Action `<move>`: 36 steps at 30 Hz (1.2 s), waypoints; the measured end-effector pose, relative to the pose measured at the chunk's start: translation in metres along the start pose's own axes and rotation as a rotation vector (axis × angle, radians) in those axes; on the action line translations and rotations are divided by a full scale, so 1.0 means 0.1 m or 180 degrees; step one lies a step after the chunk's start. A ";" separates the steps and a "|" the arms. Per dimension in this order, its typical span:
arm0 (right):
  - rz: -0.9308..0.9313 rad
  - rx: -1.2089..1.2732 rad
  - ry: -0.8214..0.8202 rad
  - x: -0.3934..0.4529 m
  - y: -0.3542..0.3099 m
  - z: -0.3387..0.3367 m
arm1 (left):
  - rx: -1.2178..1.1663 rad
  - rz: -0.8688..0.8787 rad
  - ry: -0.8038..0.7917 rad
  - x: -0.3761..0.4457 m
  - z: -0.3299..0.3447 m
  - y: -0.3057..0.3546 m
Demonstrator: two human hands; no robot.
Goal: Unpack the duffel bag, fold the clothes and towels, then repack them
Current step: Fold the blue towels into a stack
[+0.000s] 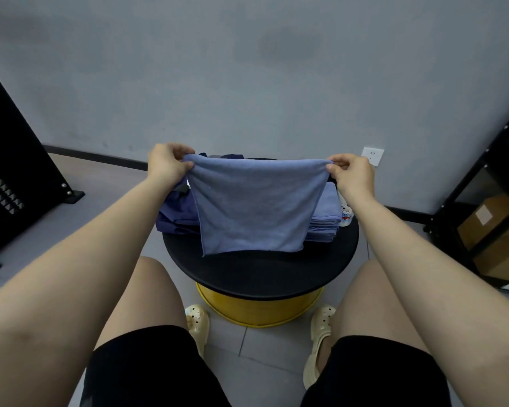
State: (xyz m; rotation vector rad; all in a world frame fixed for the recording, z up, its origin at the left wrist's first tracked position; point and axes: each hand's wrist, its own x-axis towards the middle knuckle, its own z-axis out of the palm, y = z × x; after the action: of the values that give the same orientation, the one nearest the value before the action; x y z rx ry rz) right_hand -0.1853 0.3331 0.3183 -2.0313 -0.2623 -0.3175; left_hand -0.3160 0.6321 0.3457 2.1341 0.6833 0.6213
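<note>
Now each hand, left hand [166, 164] and right hand [353, 171], pinches a blue-grey towel [254, 205] corner, stretched flat.

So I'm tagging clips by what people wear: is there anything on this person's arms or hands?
Nothing is worn on them. The left hand and right hand have no gloves, rings or watch in view, and both forearms are bare, with no sleeves showing.

Blue-grey towel [254, 207] hanging flat from its two top corners above the folded towel stack [323, 221] and dark navy clothes [175, 214]
</note>
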 end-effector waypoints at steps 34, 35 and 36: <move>0.0297 0.0159 0.0222 -0.41 0.08 -0.39 | -0.1337 -0.0037 -0.1150 -0.55 -0.13 -0.07; 0.0313 0.0072 0.0155 -0.42 0.10 -0.37 | -0.1290 -0.0042 -0.1262 -0.54 -0.11 -0.12; 0.0319 0.0008 0.0086 -0.42 0.13 -0.35 | -0.1187 -0.0053 -0.1338 -0.54 -0.08 -0.16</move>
State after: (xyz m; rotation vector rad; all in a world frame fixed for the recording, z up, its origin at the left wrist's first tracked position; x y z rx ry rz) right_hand -0.2247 0.2940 0.3095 -2.0284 -0.1434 -0.2817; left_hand -0.3649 0.6103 0.3264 1.8240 0.3220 0.2493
